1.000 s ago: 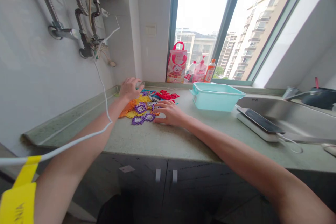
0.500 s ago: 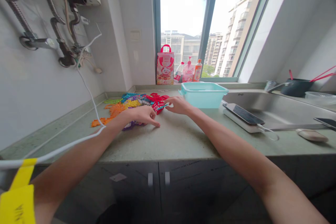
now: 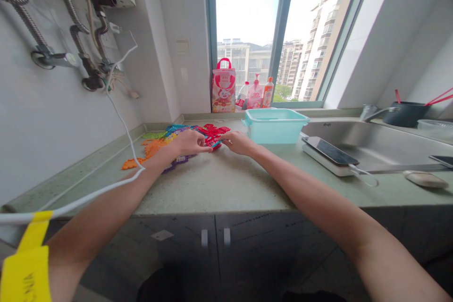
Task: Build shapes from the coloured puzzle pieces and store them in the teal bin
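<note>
A pile of flat coloured plastic pieces (image 3: 166,139), orange, yellow, purple, teal and red, lies on the green countertop (image 3: 230,184) near the back wall. My left hand (image 3: 191,142) rests on the pile with its fingers drawn together at the red pieces (image 3: 212,133). My right hand (image 3: 239,142) meets it from the right, fingers pinched on the edge of a red and teal piece (image 3: 215,141). Both hands touch the same small cluster.
A teal plastic tub (image 3: 274,125) stands right of the hands. Past it, a phone (image 3: 329,150) lies on a white slab beside the steel sink (image 3: 371,144). Bottles and a red bag (image 3: 223,86) line the window sill. A white cable (image 3: 120,118) hangs from wall pipes across my left arm.
My left hand has lifted off the counter's bare part and moved back and right onto the red pieces, closing up to my right hand, which stayed almost still. The view shifted slightly.
</note>
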{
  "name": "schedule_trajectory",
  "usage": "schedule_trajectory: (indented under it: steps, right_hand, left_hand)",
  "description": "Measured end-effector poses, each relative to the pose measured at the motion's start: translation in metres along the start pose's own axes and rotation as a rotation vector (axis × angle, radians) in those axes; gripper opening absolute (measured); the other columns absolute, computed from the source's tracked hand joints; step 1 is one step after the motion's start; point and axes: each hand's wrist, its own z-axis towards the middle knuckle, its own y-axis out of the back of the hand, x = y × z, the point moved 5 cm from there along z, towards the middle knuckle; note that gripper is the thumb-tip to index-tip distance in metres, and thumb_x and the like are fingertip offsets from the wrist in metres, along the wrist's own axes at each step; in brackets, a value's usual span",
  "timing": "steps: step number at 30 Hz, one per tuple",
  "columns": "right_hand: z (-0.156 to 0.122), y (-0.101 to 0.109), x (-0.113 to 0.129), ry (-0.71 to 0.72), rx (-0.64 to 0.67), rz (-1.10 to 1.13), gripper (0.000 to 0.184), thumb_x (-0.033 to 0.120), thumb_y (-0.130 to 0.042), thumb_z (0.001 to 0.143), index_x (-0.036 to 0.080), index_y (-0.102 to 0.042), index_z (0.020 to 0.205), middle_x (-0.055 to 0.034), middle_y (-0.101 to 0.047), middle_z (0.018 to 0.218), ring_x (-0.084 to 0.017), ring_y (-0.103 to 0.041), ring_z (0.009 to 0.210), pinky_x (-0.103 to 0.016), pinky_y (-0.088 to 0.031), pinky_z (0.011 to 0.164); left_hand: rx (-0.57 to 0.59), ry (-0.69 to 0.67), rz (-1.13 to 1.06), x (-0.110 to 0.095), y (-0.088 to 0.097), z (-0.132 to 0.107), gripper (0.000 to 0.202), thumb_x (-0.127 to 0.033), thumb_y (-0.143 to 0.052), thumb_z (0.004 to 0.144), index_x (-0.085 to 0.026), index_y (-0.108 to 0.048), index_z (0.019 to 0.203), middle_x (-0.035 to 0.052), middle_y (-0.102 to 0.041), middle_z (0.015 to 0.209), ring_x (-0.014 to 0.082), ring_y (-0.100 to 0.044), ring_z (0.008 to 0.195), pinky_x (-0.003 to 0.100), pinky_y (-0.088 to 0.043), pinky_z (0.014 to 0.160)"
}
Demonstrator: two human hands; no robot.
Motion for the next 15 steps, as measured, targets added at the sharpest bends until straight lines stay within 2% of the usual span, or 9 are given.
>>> schedule_trajectory:
  steps: [3,5,7,9,11,15]
  right_hand:
    - [0.001,0.0,0.001,0.005,-0.013,0.043,0.033,0.011,-0.063,0.098,0.025,-0.082,0.121,-0.0067,-0.082,0.115,-0.021,-0.075,0.103,-0.029,-0.052,0.092]
    - [0.001,-0.002,0.002,0.018,-0.027,0.088,0.032,0.009,-0.064,0.097,0.025,-0.083,0.118,-0.007,-0.082,0.115,-0.021,-0.075,0.103,-0.029,-0.052,0.093]
    - [0.002,-0.005,0.003,0.031,-0.027,0.124,0.032,0.008,-0.066,0.096,0.024,-0.083,0.117,-0.0067,-0.082,0.113,-0.02,-0.075,0.099,-0.029,-0.053,0.091]
    - [0.002,-0.008,0.005,0.034,-0.02,0.154,0.032,0.008,-0.066,0.096,0.022,-0.081,0.119,-0.0062,-0.082,0.11,-0.018,-0.075,0.094,-0.028,-0.052,0.088]
    - [0.001,-0.01,0.007,0.02,-0.02,0.185,0.031,0.007,-0.065,0.096,0.02,-0.08,0.119,-0.0059,-0.082,0.108,-0.017,-0.074,0.092,-0.026,-0.052,0.085]
    - [0.001,-0.009,0.006,-0.026,-0.048,0.2,0.024,0.01,-0.065,0.097,0.02,-0.079,0.114,-0.0052,-0.081,0.105,-0.016,-0.074,0.09,-0.025,-0.052,0.082]
  left_hand:
    - [-0.149,-0.015,0.021,-0.007,0.002,0.0,0.047,-0.071,-0.066,0.088,-0.025,-0.075,0.086,0.0028,-0.074,0.083,0.0204,-0.067,0.074,0.032,-0.047,0.072]
    - [-0.223,-0.067,0.041,-0.012,0.0,0.0,0.045,-0.068,-0.069,0.088,-0.024,-0.077,0.096,0.0063,-0.074,0.102,0.0246,-0.07,0.093,0.035,-0.052,0.086]
    - [-0.261,-0.144,0.059,-0.016,-0.006,0.0,0.047,-0.068,-0.074,0.085,-0.024,-0.078,0.102,0.0103,-0.069,0.124,0.0298,-0.066,0.115,0.041,-0.05,0.103]
    - [-0.255,-0.193,0.071,-0.017,-0.014,0.002,0.051,-0.068,-0.077,0.083,-0.024,-0.078,0.108,0.0123,-0.064,0.137,0.033,-0.06,0.127,0.045,-0.046,0.112]
    - [-0.215,-0.189,0.07,-0.015,-0.022,0.004,0.051,-0.065,-0.076,0.085,-0.024,-0.078,0.114,0.0123,-0.064,0.14,0.0336,-0.059,0.13,0.046,-0.045,0.114]
    - [-0.128,-0.13,0.037,-0.005,-0.035,0.006,0.041,-0.059,-0.067,0.093,-0.027,-0.078,0.115,0.01,-0.072,0.126,0.0326,-0.063,0.125,0.044,-0.048,0.11]
